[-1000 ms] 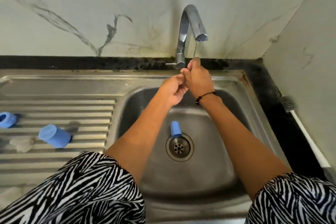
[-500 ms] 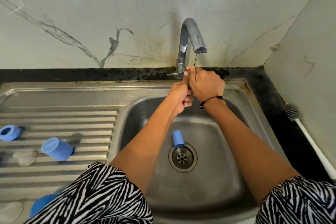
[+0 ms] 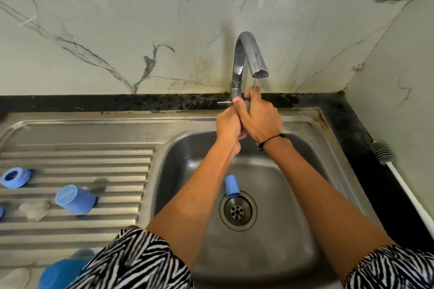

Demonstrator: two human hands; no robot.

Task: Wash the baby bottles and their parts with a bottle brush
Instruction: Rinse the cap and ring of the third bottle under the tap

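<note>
Bottle parts [image 3: 75, 199] wait on the drainboard [image 3: 77, 162] while my left hand [image 3: 229, 125] and right hand [image 3: 260, 117], fingers curled together under the thin tap [image 3: 249, 58] stream, may let slip whatever they hide, which I cannot tell, toward the drain [image 3: 237, 210].

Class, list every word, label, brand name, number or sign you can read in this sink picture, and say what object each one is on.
None: no readable text shows in this view.
The tap, the sink, the blue caps on the draining board and the bottle brush bear no visible print.
</note>
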